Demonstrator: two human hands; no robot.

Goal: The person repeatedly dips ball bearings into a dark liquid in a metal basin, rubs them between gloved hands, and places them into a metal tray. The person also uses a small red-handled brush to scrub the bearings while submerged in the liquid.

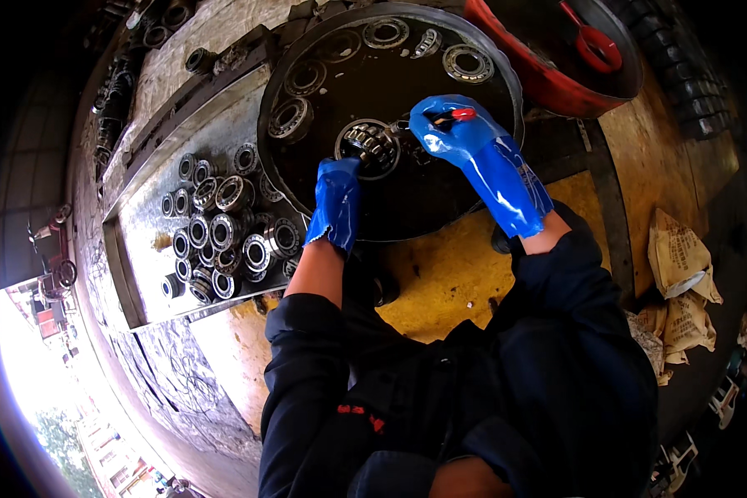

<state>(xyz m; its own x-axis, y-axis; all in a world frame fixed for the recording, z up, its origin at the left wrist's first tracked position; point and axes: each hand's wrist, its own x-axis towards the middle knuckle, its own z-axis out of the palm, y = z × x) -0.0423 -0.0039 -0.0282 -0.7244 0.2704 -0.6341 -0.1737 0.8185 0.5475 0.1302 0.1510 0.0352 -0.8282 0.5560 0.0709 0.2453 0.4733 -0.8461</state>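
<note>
A roller bearing (373, 148) with shiny rollers is tilted over the dark liquid in a wide round basin (267, 170). My left hand (337, 195), in a long blue rubber glove, grips the bearing at its near left edge. Its fingertips are partly hidden. Wearing a matching glove, my right hand (452, 129) is closed around a red-handled tool (463, 114). The tool's dark end points left and reaches the bearing's upper right side; its exact kind cannot be made out. Several other bearings (468, 64) lie around the basin's far and left edges, partly in the liquid.
Left of the basin, a metal tray (153, 303) carries a pile of cleaner-looking bearings (224, 232). Behind on the right stands a red tub (548, 83) with a red ladle-like scoop (598, 48) in it. Brown paper sacks (685, 266) lie at the right.
</note>
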